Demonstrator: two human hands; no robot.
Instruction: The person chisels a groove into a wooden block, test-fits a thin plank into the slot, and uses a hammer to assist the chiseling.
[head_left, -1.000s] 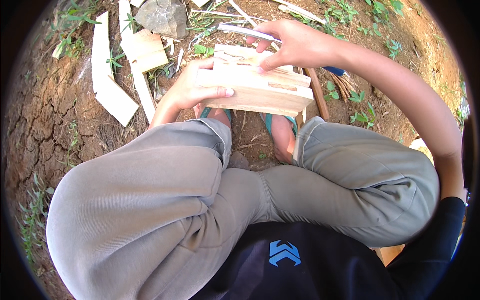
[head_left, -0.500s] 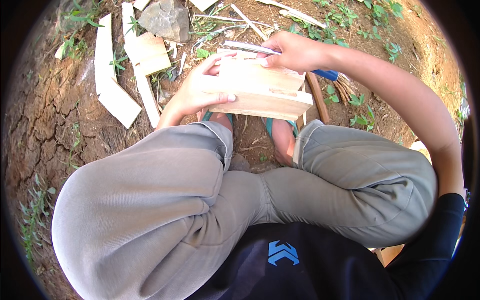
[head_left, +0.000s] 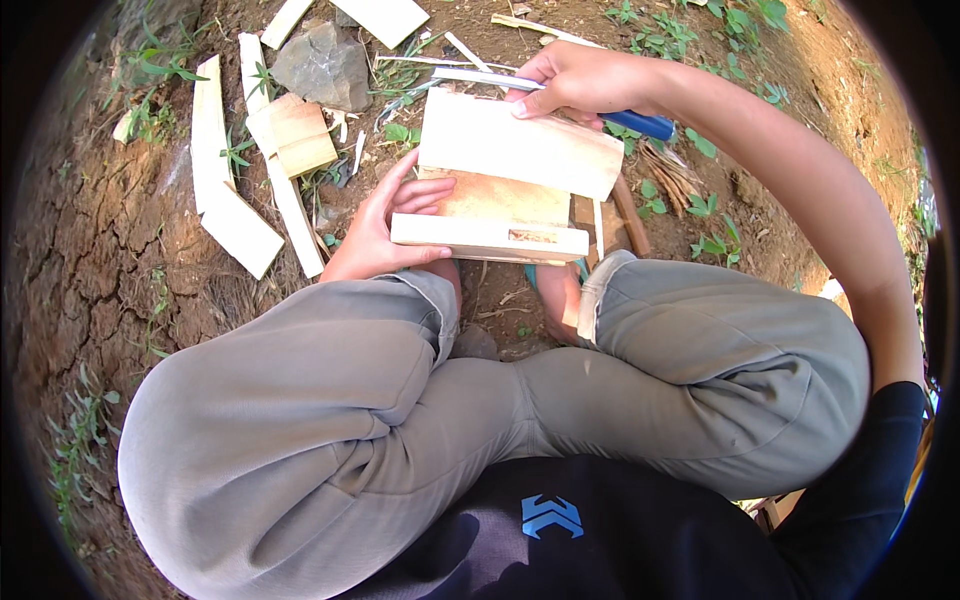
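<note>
My left hand (head_left: 385,225) grips the left end of a pale wooden block (head_left: 450,230), thumb on the near side and fingers over the top. A short rectangular slot shows near that block's right end. My right hand (head_left: 575,82) holds a chisel (head_left: 485,78) with a blue handle, its metal blade pointing left. The same hand's thumb pinches the far edge of a wide wooden board (head_left: 515,140), tilted just beyond the slotted block. Between these two lies another wooden surface (head_left: 505,197), partly covered; I cannot tell whether it is a separate piece.
Long pale offcuts (head_left: 210,135) and a small square piece of wood (head_left: 302,135) lie on the ground at left, beside a grey rock (head_left: 322,68). A brown wooden strip (head_left: 630,215) and a bundle of twigs (head_left: 668,175) lie right of the work. My knees flank the near side.
My right hand has moved up a little with the chisel and the board, parting the board from the slotted block. The block has turned in my left hand and sits lower.
</note>
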